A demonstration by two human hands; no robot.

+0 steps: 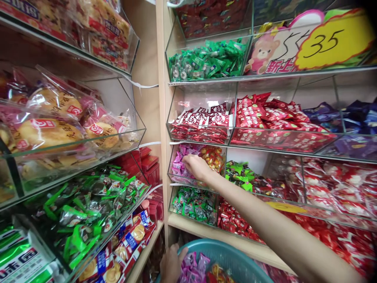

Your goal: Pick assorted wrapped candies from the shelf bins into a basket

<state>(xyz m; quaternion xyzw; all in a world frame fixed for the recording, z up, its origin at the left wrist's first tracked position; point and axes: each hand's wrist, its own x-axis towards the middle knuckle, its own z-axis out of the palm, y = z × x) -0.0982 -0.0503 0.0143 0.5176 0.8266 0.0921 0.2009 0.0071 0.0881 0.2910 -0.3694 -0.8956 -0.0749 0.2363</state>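
My right arm stretches across to a clear bin (198, 181) on the right shelves. My right hand (196, 166) is inside it with fingers curled together over purple-wrapped candies (178, 163); what the fingertips pinch, if anything, is hidden. Gold-wrapped candies (216, 155) fill the right part of that bin. At the bottom, a teal plastic basket (235, 251) holds more purple-wrapped candies (193, 269) and some gold ones (219, 273). My left hand (171, 264) is wrapped over the basket's left rim, partly cut off by the frame.
Green-wrapped candies (194, 206) lie in the bin below, red packets (203, 120) above. A yellow price card (335, 39) hangs top right. On the left shelves are bagged pastries (53, 129) and green-ended sweets (97, 200). A wooden post (162, 118) divides both shelf units.
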